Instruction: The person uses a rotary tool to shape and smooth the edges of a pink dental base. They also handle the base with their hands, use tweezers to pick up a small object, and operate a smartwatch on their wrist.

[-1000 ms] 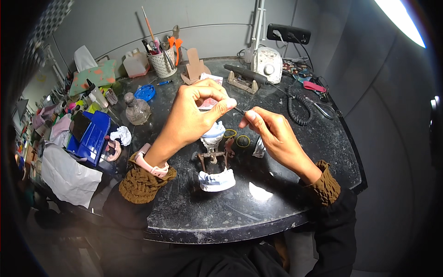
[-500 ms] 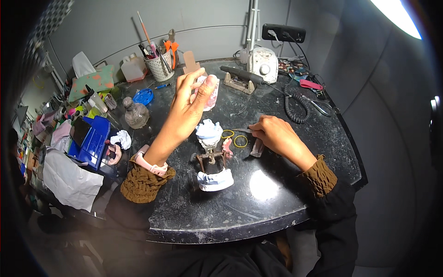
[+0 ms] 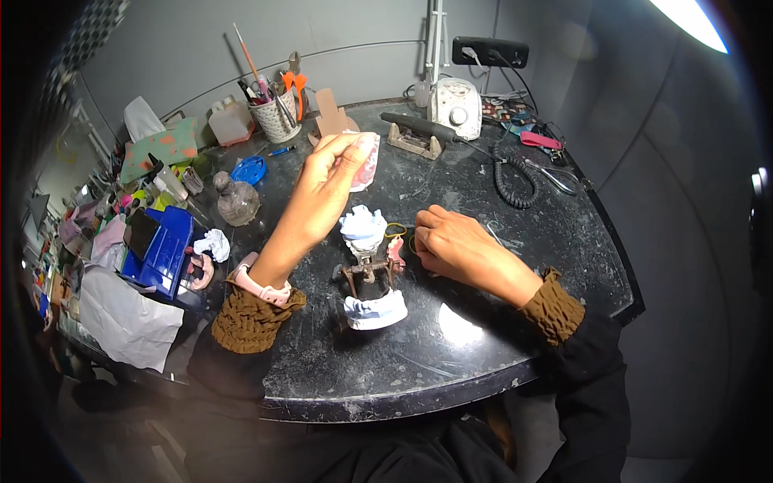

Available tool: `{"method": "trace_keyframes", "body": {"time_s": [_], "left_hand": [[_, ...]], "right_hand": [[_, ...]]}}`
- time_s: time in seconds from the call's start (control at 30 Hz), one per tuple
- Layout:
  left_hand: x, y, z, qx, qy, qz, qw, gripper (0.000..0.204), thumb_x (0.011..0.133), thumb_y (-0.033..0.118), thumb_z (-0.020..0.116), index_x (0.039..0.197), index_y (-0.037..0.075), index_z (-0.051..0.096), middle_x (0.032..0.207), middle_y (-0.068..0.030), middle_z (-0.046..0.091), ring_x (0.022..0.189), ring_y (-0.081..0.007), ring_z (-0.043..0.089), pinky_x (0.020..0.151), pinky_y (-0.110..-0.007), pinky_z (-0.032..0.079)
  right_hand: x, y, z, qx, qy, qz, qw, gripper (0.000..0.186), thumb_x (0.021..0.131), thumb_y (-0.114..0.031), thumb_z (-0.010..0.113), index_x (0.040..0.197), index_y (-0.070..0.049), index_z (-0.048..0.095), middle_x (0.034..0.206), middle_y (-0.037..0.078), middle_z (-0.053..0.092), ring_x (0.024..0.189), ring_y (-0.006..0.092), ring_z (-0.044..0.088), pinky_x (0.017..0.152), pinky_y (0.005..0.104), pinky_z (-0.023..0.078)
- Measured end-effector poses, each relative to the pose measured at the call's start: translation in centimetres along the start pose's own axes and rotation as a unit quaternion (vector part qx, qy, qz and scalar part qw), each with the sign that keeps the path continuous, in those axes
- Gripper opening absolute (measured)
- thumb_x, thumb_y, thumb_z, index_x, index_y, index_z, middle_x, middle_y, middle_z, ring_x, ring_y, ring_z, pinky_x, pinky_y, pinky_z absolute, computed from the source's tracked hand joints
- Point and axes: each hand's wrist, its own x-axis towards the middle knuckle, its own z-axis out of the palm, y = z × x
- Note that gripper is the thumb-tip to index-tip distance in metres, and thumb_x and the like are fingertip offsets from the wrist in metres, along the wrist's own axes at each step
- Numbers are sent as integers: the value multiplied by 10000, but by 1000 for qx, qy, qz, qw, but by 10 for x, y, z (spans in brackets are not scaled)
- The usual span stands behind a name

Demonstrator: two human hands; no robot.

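Note:
My left hand is raised left of centre, fingers and thumb pinched in front of a pink-and-white piece; what it grips is unclear. My right hand is low over the bench with curled fingers, their grip hidden, beside yellow elastic bands and a thin metal tool. Between my hands stands a metal articulator, open, with a white-blue dental cast at its rear and another at its front. A small pink piece lies beside it.
The dark bench carries a blue bin, crumpled tissue, glass flask and pen cup. Behind are a handpiece on its stand, a white control unit and a coiled cord. A lamp shines top right.
My hands have parted from the thin dark item they held together. The left rose slightly and moved left; the right went down to the bench, shifting left in the last half second.

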Motion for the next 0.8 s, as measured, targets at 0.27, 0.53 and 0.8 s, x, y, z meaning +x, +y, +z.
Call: {"method": "trace_keyframes", "body": {"time_s": [0.27,0.53,0.8], "left_hand": [[-1,14,-3,-25,-67,-30,997,344,977,284,489,1055,-21,627,928,-22,590,856,-97,531,822,-244,421],[6,2,-3,-43,-77,-10,996,407,999,310,413,1104,-27,616,1080,-76,636,981,-116,570,876,-253,427],[-4,24,4,-87,-282,-26,955,333,871,143,560,1156,-24,601,1118,-101,627,1093,-172,555,979,-316,404]], "right_hand": [[1,24,-66,320,-48,49,945,130,819,1,533,875,-2,649,872,74,670,820,162,638,733,314,504],[-8,13,-29,161,-172,71,969,193,735,-98,723,893,8,689,814,113,654,802,221,650,726,330,522],[2,12,-61,559,45,96,822,226,874,-226,665,919,-5,676,773,12,625,640,76,548,562,228,448]]}}
